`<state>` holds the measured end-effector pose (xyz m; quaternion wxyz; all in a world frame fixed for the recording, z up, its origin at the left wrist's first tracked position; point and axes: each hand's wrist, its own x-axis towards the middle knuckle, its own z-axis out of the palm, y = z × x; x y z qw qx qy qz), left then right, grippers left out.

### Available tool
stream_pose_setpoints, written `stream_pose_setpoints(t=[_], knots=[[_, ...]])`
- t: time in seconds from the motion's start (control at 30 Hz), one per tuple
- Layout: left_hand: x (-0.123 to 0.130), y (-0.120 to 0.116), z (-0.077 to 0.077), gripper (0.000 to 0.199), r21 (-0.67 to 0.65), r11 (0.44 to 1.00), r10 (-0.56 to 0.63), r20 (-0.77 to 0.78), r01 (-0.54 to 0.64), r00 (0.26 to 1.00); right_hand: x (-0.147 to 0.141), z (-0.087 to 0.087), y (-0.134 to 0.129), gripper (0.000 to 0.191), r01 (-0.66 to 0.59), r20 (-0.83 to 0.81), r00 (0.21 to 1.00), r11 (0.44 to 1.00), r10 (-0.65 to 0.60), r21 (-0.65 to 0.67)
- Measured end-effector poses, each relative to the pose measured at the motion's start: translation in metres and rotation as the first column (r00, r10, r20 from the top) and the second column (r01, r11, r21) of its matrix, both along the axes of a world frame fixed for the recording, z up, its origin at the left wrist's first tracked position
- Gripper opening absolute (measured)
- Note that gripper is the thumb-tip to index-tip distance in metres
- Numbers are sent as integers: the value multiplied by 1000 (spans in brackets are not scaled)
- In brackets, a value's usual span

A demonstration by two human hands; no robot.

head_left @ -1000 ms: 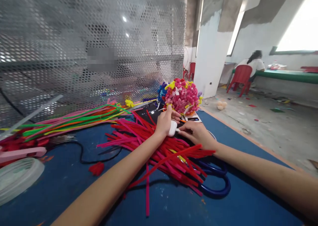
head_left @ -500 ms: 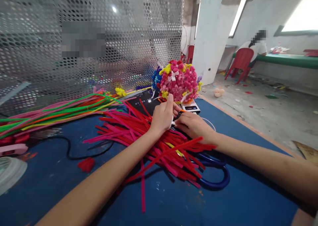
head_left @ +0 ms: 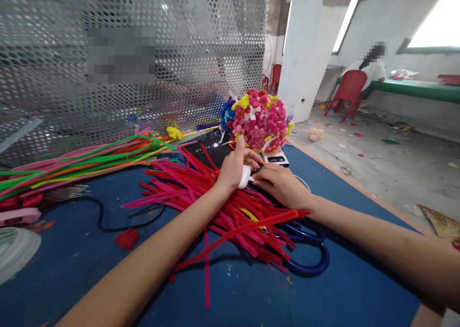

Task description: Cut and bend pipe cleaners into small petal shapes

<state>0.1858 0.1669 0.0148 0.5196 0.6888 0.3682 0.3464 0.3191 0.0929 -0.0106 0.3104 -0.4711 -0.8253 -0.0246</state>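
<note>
In my left hand point(head_left: 233, 166) lies a small white rounded case point(head_left: 245, 177), like an earbud case, held against the palm with the thumb pointing up. My right hand point(head_left: 276, 179) pinches the white plug point(head_left: 251, 179) of a charging cable at the end of that case. The white cable point(head_left: 304, 181) shows behind my right hand. Both hands are above a loose pile of red and pink pipe cleaners point(head_left: 230, 221). Just beyond them sits a white power bank point(head_left: 276, 159) with a small dark display, beside a black screen point(head_left: 204, 150) with lit digits.
A bouquet of pink pipe-cleaner flowers point(head_left: 258, 121) stands behind the hands. Blue-handled scissors point(head_left: 312, 269) lie partly under the pile. Green and pink pipe cleaners point(head_left: 108, 163) and a white roll point(head_left: 17, 253) are left. A perforated metal panel point(head_left: 197, 44) closes the back; a person sits far right.
My left hand has turned and shifted slightly left, so more of the white case shows. My right hand stays at the plug, almost unmoved.
</note>
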Motion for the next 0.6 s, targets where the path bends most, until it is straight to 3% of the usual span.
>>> stream_pose_setpoints(t=[0.1,0.17,0.27,0.43,0.53,0.6], knots=[[-4,4,3,74,-45,992,-105,188,115,977,0,1,-1,15,17,-55,998,1000,-16,18],[-7,6,5,70,-12,995,-91,239,96,967,-1,1,-1,15,35,-99,995,999,-33,14],[-10,7,5,65,54,998,-33,217,22,976,-1,1,-1,16,56,-134,989,998,-60,-34],[-21,7,13,51,173,985,-19,94,3,995,0,11,-6,26,83,-237,966,991,-107,-110],[-38,0,28,35,314,949,19,-24,-10,1000,-9,24,-1,34,-73,-467,884,990,8,-121],[-56,-13,38,29,382,924,43,-132,11,990,-21,32,10,49,-268,-641,761,949,103,-165]])
